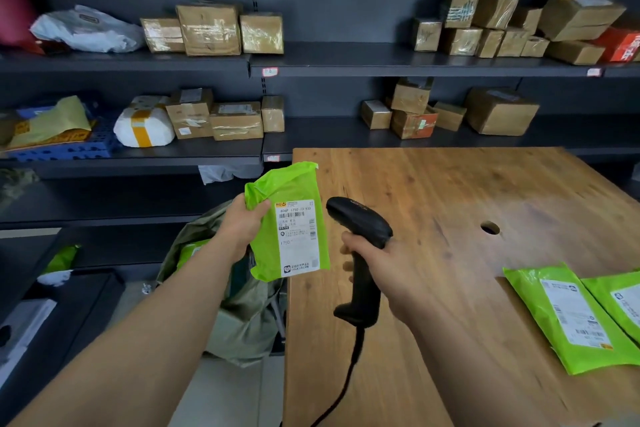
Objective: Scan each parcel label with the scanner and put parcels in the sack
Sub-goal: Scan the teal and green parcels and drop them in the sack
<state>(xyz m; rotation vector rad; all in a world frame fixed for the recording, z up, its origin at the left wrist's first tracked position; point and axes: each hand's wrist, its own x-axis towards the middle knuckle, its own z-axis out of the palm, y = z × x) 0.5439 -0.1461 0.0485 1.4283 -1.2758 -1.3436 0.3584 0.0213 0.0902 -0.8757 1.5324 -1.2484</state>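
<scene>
Okay, mid-scan: left hand (pixel 239 229) pinches green parcel (pixel 289 222) at the table's (pixel 450 184) left edge, above the sack (pixel 242 305); right hand (pixel 381 263) wraps the scanner (pixel 360 236).
Scanner nose looks off the label (pixel 298 236), so I risk a missed read and sacking it unscanned.

The far-right parcel (pixel 620 298) is cut off by the right edge, the sack (pixel 242 322) is partly hidden behind the held parcel (pixel 287 191), and the scanner cable (pixel 348 374) exits the bottom edge.

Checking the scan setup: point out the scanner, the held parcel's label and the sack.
scanner (pixel 360 222), head view, on its black head.
label (pixel 298 239), head view, middle of the white sticker.
sack (pixel 242 322), head view, its grey-green side.
</scene>
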